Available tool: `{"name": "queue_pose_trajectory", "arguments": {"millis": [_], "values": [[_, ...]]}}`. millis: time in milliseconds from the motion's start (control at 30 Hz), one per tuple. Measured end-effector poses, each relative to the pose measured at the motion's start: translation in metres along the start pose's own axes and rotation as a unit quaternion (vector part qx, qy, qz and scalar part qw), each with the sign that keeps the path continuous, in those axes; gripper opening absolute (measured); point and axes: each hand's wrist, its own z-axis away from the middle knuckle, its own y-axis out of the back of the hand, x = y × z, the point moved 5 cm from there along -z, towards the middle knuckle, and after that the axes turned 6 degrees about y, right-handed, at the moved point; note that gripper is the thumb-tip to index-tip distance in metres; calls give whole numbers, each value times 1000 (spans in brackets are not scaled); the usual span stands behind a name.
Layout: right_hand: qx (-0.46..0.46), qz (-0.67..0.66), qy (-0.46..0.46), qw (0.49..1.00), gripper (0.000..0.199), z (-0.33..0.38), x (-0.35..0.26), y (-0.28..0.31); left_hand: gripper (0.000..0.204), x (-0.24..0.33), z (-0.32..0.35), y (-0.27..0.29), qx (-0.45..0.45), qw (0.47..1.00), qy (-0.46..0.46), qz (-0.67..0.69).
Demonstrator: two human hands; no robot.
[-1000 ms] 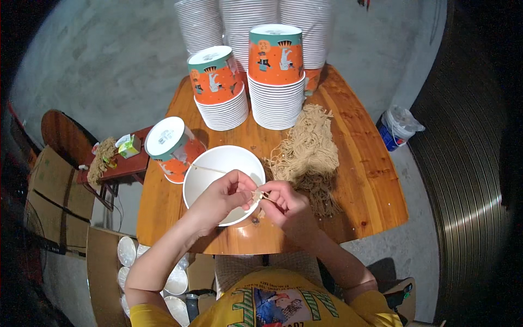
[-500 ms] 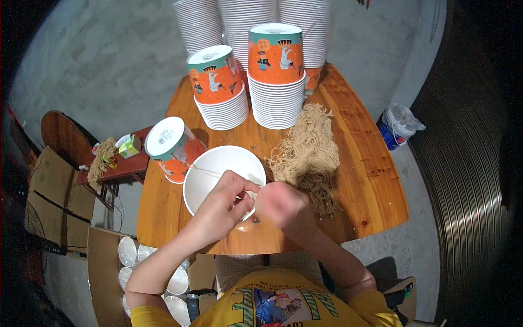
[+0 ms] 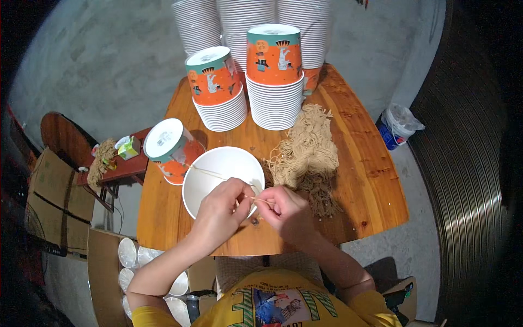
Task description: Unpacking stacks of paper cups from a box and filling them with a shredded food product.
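A large white-lined paper bucket (image 3: 215, 161) sits at the near edge of the table, its open mouth toward me. A thin beige cord (image 3: 207, 173) runs from the left of its rim across the mouth to my hands. My left hand (image 3: 223, 203) pinches the cord over the bucket's near right rim. Right beside it, my right hand (image 3: 287, 211) grips the cord too, and a short stretch shows between the fingertips. Whether there is a knot is too small to tell. A heap of beige cords (image 3: 305, 150) lies to the right of the bucket.
Left of the bucket an orange-and-green paper bucket (image 3: 171, 147) leans, base up. Behind stand two nested bucket stacks (image 3: 275, 103), with taller wrapped stacks (image 3: 248, 27) farther back. A red bench (image 3: 125, 158) with more cords is at left; a carton of white buckets (image 3: 128, 253) sits below.
My right hand, blurred before, has turned and come beside my left hand, so its pinching fingers now show. My left hand has shifted slightly. The bucket stays in place.
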Motion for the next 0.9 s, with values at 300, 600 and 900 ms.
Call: {"name": "queue_pose_trajectory", "arguments": {"millis": [300, 600, 900], "values": [[4, 26, 48, 998, 12, 2, -3, 1, 8, -11, 0, -4, -15, 992, 45, 116], [0, 3, 54, 999, 12, 1, -3, 0, 9, -12, -1, -3, -31, 988, 67, 133], [10, -89, -46, 995, 8, 3, 6, -6, 18, -18, -6, -7, -85, 959, 83, 257]]}}
